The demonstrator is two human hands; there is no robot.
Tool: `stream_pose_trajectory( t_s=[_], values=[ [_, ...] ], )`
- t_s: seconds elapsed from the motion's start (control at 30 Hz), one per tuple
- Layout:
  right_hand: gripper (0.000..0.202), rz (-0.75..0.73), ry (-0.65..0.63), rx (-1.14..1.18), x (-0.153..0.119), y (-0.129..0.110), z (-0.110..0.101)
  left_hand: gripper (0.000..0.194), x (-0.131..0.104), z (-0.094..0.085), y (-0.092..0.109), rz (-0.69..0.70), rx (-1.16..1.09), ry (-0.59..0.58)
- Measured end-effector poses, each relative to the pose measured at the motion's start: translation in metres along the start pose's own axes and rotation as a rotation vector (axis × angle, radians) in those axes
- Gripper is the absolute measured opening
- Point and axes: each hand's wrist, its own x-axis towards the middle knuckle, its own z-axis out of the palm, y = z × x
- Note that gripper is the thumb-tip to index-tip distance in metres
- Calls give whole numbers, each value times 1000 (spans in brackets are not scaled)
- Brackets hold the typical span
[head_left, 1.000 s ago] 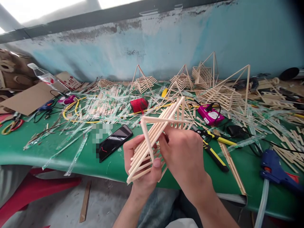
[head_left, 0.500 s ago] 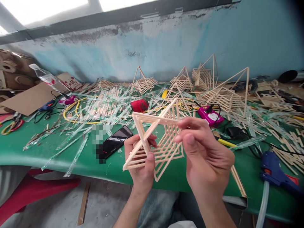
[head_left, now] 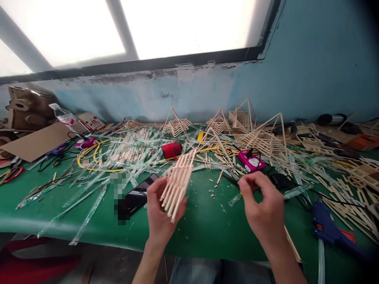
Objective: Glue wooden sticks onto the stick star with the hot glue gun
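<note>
My left hand (head_left: 160, 217) grips a wooden stick frame (head_left: 179, 177) made of several thin sticks stacked in layers. The frame is turned nearly edge-on to me, above the green table (head_left: 204, 236). To the right, my right hand (head_left: 262, 205) is apart from the frame, its thumb and forefinger pinched together. Whether anything tiny sits in that pinch cannot be made out. A black phone (head_left: 140, 193) lies just left of my left hand. Beyond my right hand is a purple power socket (head_left: 251, 161), and a blue glue gun (head_left: 328, 227) rests on the right.
Similar stick frames (head_left: 177, 125) stand along the wall. Clear glue-stick wrappers (head_left: 91, 213) and loose sticks (head_left: 130, 150) litter the table. A red roll (head_left: 171, 150), yellow cable (head_left: 79, 157), cardboard sheet (head_left: 32, 142) and plastic bottle (head_left: 63, 118) lie farther back. Scissors (head_left: 13, 173) are far left.
My right hand has let go of the stick frame and moved away to the right. My left hand has turned the frame edge-on. The view has tilted up, showing more window.
</note>
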Motion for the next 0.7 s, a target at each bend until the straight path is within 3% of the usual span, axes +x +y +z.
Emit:
stream_pose_trajectory(
  t_s=[0.1,0.2,0.33,0.43,0.6,0.7],
  values=[
    [19,-82,-116,-175,-8,10,-1,60,-1,-7,-9,159,261,-152],
    [30,12,-214,-196,-12,16,7,58,-4,-12,-14,406,504,-303],
    [34,99,-198,-310,18,26,27,61,-12,-16,-18,577,706,-472],
    [46,101,-187,-362,61,26,43,61,-20,-16,-24,610,769,-552],
    [72,81,-240,-426,124,16,74,60,-28,-25,-32,552,779,-600],
    [52,-21,-308,-516,148,17,87,66,-28,-36,-33,490,785,-630]
  ],
)
